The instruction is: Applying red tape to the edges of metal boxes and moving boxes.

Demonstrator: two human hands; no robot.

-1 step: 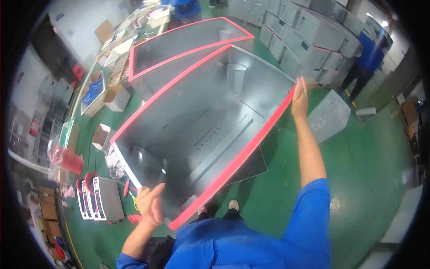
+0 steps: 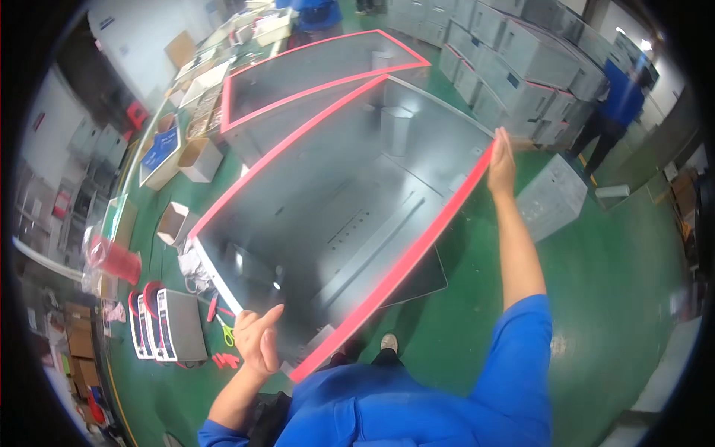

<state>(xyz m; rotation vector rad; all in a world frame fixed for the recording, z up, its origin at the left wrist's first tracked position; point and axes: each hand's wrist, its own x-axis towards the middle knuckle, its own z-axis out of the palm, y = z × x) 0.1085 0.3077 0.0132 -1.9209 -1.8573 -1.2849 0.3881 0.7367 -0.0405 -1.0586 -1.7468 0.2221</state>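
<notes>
Well, set against the earlier look nothing has shifted: both hands and the big grey metal cabinet sit just as they did, so the hold on it reads as steady, not mid-move

That cabinet lies open-side up on the green floor, filling the middle of the view, its opening edged all round by a red rim strip. The right hand is out at two o'clock, fingers stretched flat and pressed along the strip at the far right corner, grasping nothing. The left hand is at seven o'clock, just beside the near corner, fingers loosely curled with the thumb sticking out; I cannot tell whether it touches the metal

A second cabinet with the same red edging lies behind at twelve o'clock. Cardboard boxes sit at ten o'clock, a flat grey device at eight, and another person in blue stands by stacked grey enclosures at two o'clock
</notes>
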